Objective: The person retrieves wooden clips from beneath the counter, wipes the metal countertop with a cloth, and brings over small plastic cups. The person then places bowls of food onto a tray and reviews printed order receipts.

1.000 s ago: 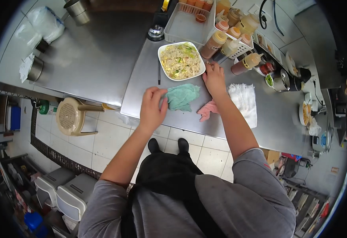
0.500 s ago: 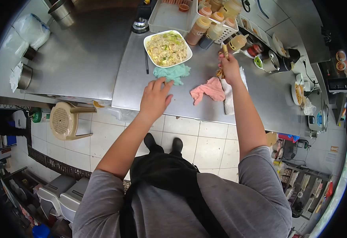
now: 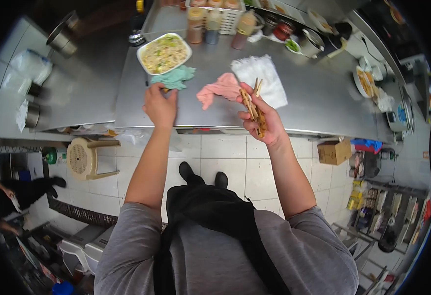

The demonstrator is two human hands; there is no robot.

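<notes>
Wooden chopsticks [image 3: 254,105], a light-brown bundle with darker marks, sit in the right hand [image 3: 263,119], which is closed around them above the front edge of the stainless steel counter [image 3: 319,105]; their long axis runs from the palm up and away toward the white paper towel [image 3: 261,78], tips just short of it. Left hand [image 3: 160,104] rests fingers curled on the counter just below the crumpled teal cloth [image 3: 176,77]; something small may be under the fingertips, cannot tell what. White rounded-square plate of fried rice [image 3: 164,53] lies beyond the teal cloth, touching it, up and to the left of the chopsticks, nearer the left hand than the right. Pink crumpled cloth [image 3: 219,88] lies between the two hands. Squeeze sauce bottles in a white basket [image 3: 214,18] stand at the counter's back. Beige plastic stool [image 3: 85,157] is on the tiled floor at left.
</notes>
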